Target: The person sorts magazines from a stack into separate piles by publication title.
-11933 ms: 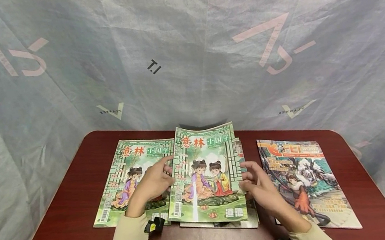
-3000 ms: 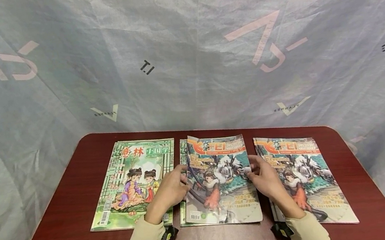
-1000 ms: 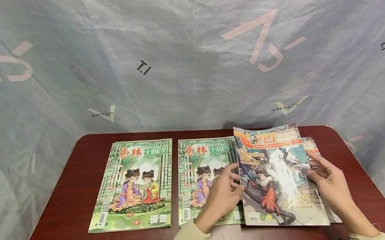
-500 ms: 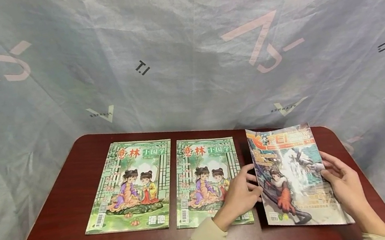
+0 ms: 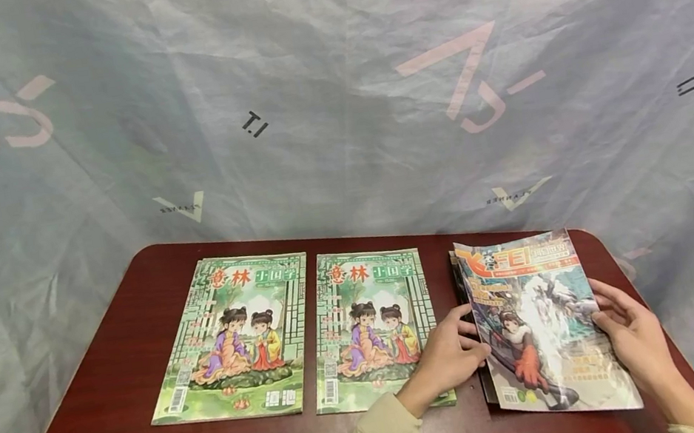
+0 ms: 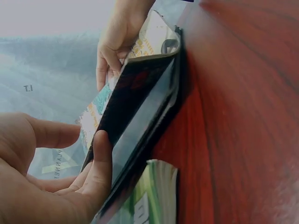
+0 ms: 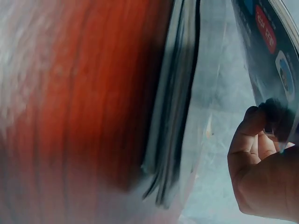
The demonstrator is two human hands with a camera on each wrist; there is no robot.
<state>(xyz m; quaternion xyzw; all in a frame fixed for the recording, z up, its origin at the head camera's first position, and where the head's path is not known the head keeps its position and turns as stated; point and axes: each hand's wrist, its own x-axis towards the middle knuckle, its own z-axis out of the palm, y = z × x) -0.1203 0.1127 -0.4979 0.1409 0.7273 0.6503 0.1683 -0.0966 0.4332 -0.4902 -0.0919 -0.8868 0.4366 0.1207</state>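
Observation:
Both hands hold a glossy comic-style magazine (image 5: 543,337) by its side edges at the right of the table. My left hand (image 5: 450,352) pinches the left edge, thumb on the cover side and fingers beneath in the left wrist view. My right hand (image 5: 637,334) grips the right edge. Below lies a dark-edged stack of magazines (image 7: 175,107), with a gap between the two in the right wrist view. From the head, that stack is mostly hidden, showing only along the left side. A green magazine pile (image 5: 369,363) lies just left of my left hand.
Another pile of green magazines (image 5: 233,353), with the same two-child cover, lies farther left. The dark red table (image 5: 99,403) has rounded far corners. A grey printed fabric sheet (image 5: 329,99) hangs behind and at both sides.
Earlier a green magazine was held over the middle, then the comic-style one. The hands have since carried the comic-style magazine right, over the right stack, uncovering the middle green pile.

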